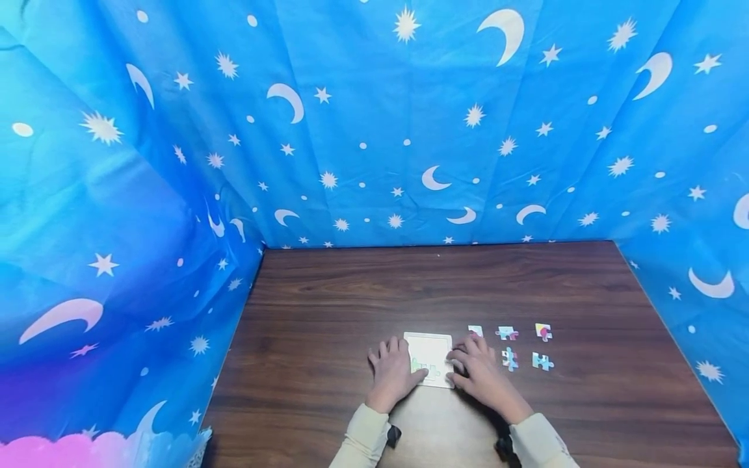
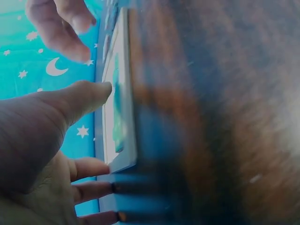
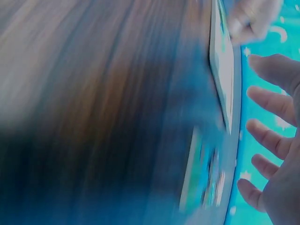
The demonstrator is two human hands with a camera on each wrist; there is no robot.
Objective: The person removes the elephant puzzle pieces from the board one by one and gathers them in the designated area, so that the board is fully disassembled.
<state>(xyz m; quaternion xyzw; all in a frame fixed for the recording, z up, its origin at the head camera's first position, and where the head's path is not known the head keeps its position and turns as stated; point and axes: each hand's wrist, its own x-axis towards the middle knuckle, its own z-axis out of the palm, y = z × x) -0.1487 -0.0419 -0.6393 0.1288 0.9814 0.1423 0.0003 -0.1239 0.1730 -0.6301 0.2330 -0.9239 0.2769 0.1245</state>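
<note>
A white puzzle tray (image 1: pixel 430 343) lies flat on the table between the two hands. Joined jigsaw pieces (image 1: pixel 434 370) fill part of its near side; one looks green (image 2: pixel 117 112) in the left wrist view. My left hand (image 1: pixel 393 372) is at the tray's left edge, fingers spread, the thumb reaching over the rim onto the pieces. Below the thumb, its other fingertips come down to the table beside the tray. My right hand (image 1: pixel 476 370) hovers over the tray's right edge with fingers spread and slightly bent, nothing between them in the right wrist view.
Several loose jigsaw pieces lie right of the tray, among them a yellow and pink one (image 1: pixel 543 332) and a blue one (image 1: pixel 542 361). One piece (image 1: pixel 476 330) is partly hidden behind the right fingers. A blue star-and-moon curtain (image 1: pixel 374 130) surrounds the dark wooden table (image 1: pixel 304 325).
</note>
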